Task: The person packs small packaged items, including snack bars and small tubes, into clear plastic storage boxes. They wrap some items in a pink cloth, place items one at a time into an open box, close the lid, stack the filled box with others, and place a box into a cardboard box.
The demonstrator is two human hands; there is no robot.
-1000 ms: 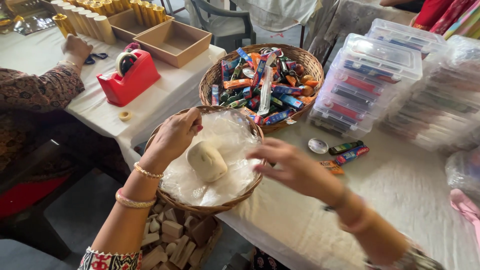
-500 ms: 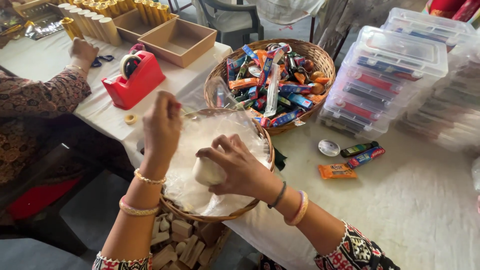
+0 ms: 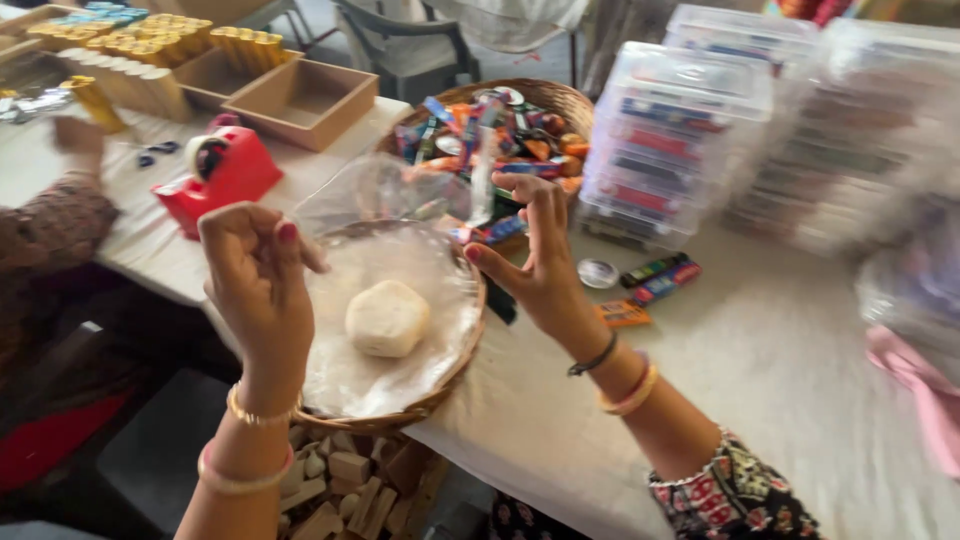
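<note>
A round white lump lies in a shallow wicker basket lined with clear plastic, at the table's near edge. Both my hands are raised above it, apart from the lump. My left hand pinches one edge of a thin clear plastic sheet with its fingertips. My right hand pinches the other edge near the basket's far right rim. The sheet hangs loosely between them.
A second wicker basket full of colourful wrapped bars stands behind. Stacked clear plastic boxes fill the right. A red tape dispenser, wooden trays and another person's arm are on the left. Loose wrapped bars lie beside my right wrist.
My right hand has left the white lump and risen to the right. Both hands now hold the clear sheet spread above the basket, and the lump rests uncovered.
</note>
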